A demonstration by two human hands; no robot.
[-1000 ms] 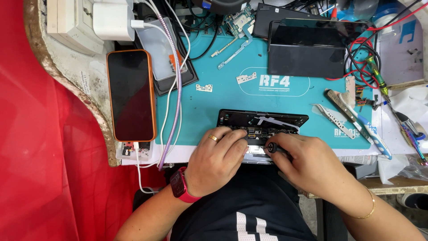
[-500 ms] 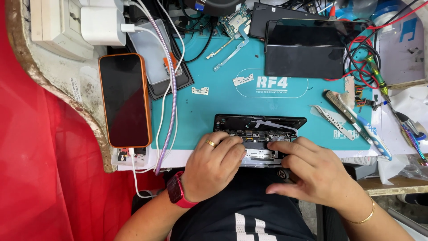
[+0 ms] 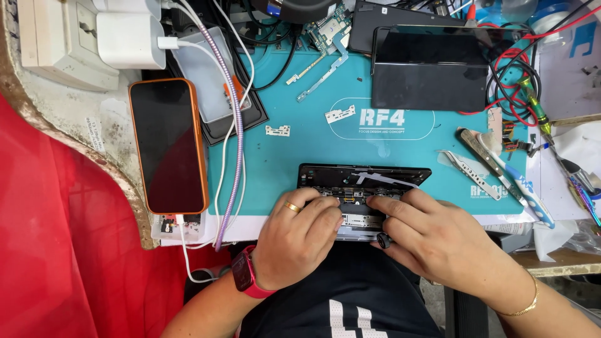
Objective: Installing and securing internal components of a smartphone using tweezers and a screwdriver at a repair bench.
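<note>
Opened phone (image 3: 363, 181) laid at near edge of teal mat (image 3: 282, 169), innards exposed. Left hand (image 3: 300, 241) pressed on its left half, fingers curled, nothing grasped. Right hand (image 3: 432, 241) rested on right half, small black tool (image 3: 383, 240) pinched under thumb. Orange-cased phone (image 3: 168, 145) placed left, tweezers (image 3: 469, 166) right.

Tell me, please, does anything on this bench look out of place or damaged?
Yes: the phone under both hands lies opened, its insides bare. Loose small parts lie scattered on the mat, and cables trail across it.
</note>
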